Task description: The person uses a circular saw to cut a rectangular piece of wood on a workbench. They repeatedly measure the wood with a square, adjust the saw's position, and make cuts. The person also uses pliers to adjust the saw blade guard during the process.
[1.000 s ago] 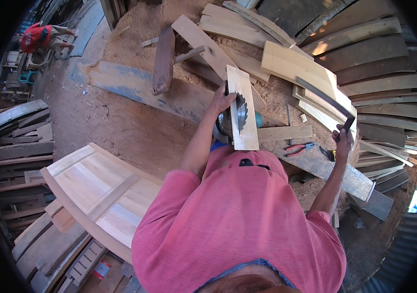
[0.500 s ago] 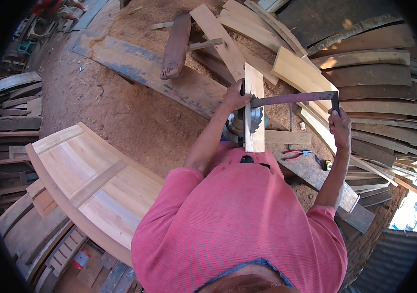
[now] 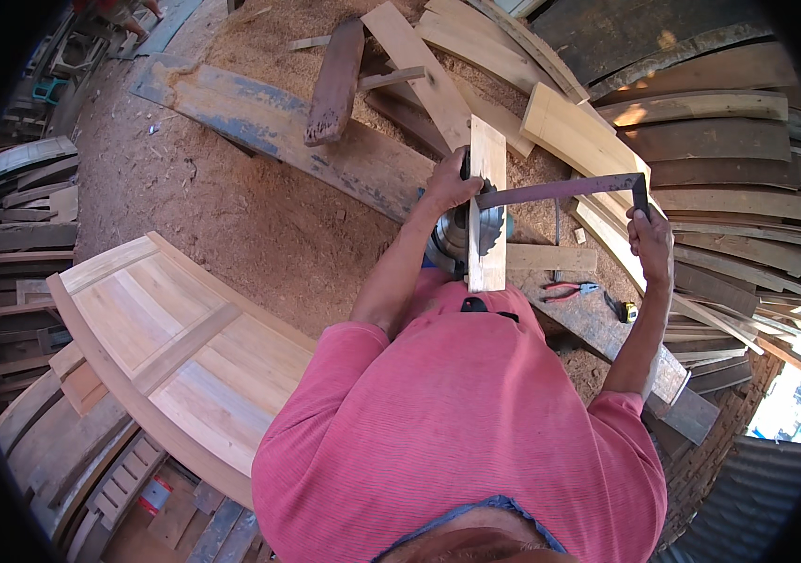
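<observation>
Through the head view, my only one, I see the left hand (image 3: 452, 183) wrapped round the upper left edge of a pale board (image 3: 488, 272), thumb on its face, with a toothed saw blade (image 3: 491, 230) set against it just in front of the lap. The right hand (image 3: 652, 246) is closed round the short leg of an L-shaped metal bar (image 3: 564, 190), whose long leg reaches left to the board beside the left thumb; I cannot tell whether its end touches the blade. I judge the step to be lining the bar up against board and blade, and the next move calls for a steady left grip and small right-hand adjustments. A second ago the bar was angled well off to the right; half a second ago it lay almost as now.
</observation>
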Motion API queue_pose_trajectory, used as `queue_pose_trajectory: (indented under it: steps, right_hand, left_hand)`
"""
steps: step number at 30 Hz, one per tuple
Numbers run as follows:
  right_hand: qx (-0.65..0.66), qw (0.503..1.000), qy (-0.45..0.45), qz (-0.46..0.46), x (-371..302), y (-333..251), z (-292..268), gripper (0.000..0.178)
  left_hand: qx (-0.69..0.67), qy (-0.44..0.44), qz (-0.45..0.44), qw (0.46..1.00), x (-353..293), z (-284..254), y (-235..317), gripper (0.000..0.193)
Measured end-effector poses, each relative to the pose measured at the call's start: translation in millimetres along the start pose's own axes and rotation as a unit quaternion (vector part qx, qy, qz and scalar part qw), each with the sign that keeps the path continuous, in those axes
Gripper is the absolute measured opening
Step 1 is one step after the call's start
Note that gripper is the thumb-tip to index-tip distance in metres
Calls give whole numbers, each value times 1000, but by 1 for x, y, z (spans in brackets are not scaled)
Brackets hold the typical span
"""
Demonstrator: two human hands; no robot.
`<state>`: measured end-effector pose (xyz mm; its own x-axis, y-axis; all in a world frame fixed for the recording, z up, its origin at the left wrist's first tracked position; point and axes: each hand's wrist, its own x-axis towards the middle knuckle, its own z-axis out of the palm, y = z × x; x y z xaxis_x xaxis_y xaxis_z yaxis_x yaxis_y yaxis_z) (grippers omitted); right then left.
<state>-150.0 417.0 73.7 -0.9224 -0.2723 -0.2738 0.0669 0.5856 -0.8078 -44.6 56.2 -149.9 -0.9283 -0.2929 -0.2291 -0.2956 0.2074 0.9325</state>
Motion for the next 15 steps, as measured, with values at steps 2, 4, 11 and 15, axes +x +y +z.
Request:
queue_pose_trajectory:
  steps: [2, 4, 11, 15]
  right_hand:
    - [-16, 1000, 3, 2, 0, -3, 0, 30]
    - [-29, 1000, 7, 4, -2, -1, 1, 31]
    - [-53, 998, 19, -1, -13, -12, 4, 31]
    - [-71, 997, 32, 6, -17, -18, 6, 30]
  left_hand:
    - [9, -2, -6, 1000, 1, 0, -1, 84]
    - [19, -2, -16, 1000, 1, 1, -3, 85]
    - [27, -2, -24, 999, 1, 1, 0, 85]
    - [20, -4, -20, 1000, 2, 1, -1, 84]
